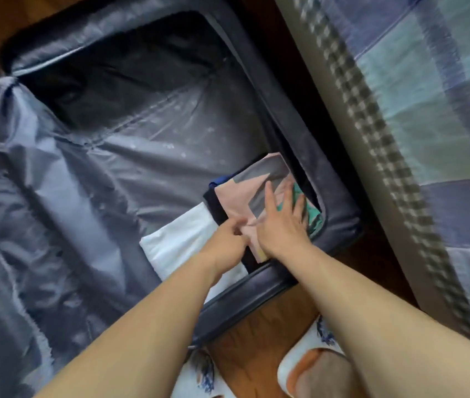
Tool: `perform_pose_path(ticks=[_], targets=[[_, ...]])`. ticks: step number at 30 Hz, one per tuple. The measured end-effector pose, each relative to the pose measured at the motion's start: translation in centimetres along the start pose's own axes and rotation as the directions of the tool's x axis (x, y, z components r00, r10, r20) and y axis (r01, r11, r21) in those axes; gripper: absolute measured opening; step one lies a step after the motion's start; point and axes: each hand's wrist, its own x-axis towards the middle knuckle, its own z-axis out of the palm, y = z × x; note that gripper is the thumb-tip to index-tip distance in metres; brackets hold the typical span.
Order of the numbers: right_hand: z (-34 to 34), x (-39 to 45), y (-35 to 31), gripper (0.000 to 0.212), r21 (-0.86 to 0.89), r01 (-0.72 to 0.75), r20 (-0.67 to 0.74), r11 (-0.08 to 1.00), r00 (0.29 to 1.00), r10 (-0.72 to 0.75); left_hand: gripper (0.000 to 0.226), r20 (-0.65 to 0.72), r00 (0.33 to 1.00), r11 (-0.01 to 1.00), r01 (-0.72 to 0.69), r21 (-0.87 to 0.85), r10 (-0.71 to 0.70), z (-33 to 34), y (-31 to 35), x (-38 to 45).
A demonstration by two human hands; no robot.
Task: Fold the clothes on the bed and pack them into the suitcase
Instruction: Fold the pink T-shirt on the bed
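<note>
An open dark grey suitcase (340,225) lies on the floor beside the bed (429,104). In its near right corner sits a folded pink-and-grey garment (245,193) on a dark garment, with a green piece (312,218) at its right and a folded white garment (182,242) at its left. My right hand (282,222) lies flat with spread fingers on the pink garment. My left hand (228,242) pinches the near edge of that pink garment, fingers curled.
The suitcase's grey lining (130,156) fills most of the case, and a loose liner flap (41,196) covers the left half. Wooden floor (251,334) shows near my slippered feet (311,369). The bed's checked cover runs along the right.
</note>
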Motion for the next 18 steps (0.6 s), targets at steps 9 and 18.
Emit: perform_pose_path(ticks=[9, 18], targets=[[1.9, -3.1, 3.8, 0.081, -0.472, 0.089, -0.122, 0.877, 0.979, -0.165, 0.054, -0.161, 0.973, 0.918, -0.094, 0.385, 0.168, 0.7, -1.8, -1.5], [-4.8, -17.4, 2.0, 0.048, -0.263, 0.230, 0.131, 0.937, 0.971, -0.201, 0.056, -0.099, 0.995, 0.834, 0.071, 0.547, -0.020, -1.0, 2.9, -15.4]])
